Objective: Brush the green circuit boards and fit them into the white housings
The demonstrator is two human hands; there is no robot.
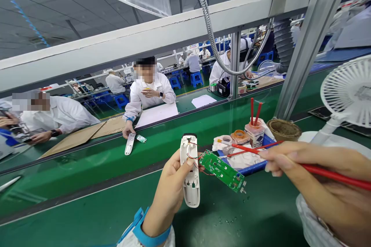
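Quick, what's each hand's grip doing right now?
Left hand: closed, holding a white plastic housing.
Right hand: closed, holding a red-handled tool.

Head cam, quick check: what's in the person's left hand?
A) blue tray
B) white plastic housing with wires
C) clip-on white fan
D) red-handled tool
B. The left hand grips the white plastic housing, with thin wires running to a green circuit board, while the red-handled tool sits in the right hand.
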